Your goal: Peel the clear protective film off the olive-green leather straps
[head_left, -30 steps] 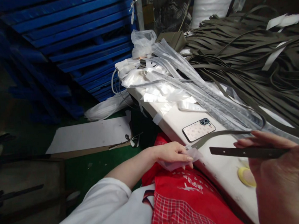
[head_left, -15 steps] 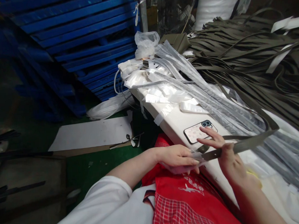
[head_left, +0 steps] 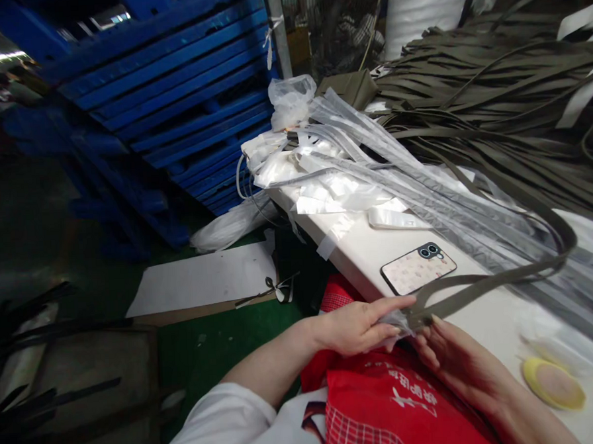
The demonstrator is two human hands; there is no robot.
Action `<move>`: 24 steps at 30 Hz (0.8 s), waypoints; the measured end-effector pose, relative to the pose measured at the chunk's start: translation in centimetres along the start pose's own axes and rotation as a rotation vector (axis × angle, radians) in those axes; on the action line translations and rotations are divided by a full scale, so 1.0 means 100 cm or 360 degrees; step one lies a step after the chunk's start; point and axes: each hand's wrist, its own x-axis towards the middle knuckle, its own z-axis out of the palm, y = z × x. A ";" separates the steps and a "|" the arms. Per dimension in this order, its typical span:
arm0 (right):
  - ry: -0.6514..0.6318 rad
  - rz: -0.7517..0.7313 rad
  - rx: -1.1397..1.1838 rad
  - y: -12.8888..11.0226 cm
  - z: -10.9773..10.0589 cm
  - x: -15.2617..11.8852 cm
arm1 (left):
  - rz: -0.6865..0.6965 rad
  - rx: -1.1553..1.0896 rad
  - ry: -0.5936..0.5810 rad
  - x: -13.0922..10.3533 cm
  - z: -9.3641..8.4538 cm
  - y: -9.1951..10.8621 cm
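My left hand [head_left: 354, 328] is closed on the mouth of a clear plastic sleeve [head_left: 400, 319], index finger stretched along its top. The ends of a dark olive strap [head_left: 508, 277] meet the sleeve there. My right hand [head_left: 453, 356] closes on these strap ends from the right, thumb uppermost and fingers curled below. From my hands the strap runs right and bends back in a wide loop over the table [head_left: 363, 258]. Just beyond the hands lies a phone in a patterned case [head_left: 418, 268].
Long clear plastic sleeves [head_left: 424, 189] lie across the table, with a heap of olive straps [head_left: 493, 86] behind. A yellow tape roll [head_left: 553, 384] sits at the right. Blue pallets [head_left: 185, 89] are stacked at the left. White scraps [head_left: 325, 194] cover the table's far end.
My right hand has come down and left along the strap to its ends, beside my left hand. The strap ends now lie closer together. The view has shifted, and the yellow roll shows fully.
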 end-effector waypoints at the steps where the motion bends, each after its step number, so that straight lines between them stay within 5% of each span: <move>1: 0.0020 -0.0032 0.0081 0.000 0.003 0.001 | -0.0061 -0.0081 0.0001 0.000 0.001 -0.002; 9: 0.0289 -0.0324 -0.0017 -0.011 0.013 0.004 | -0.0450 -0.1056 -0.0173 0.005 0.008 -0.022; 13: 0.0358 -0.0456 -0.0088 -0.007 0.015 0.008 | -0.0446 -0.1089 0.0003 0.013 0.012 -0.020; 18: 0.0213 -0.0445 -0.0239 0.000 0.023 0.007 | -0.0321 -0.0930 0.0285 0.023 0.017 -0.009; 24: 0.0438 -0.0999 -0.0246 -0.045 0.009 0.012 | -0.0324 -0.0709 0.0161 0.016 0.009 -0.001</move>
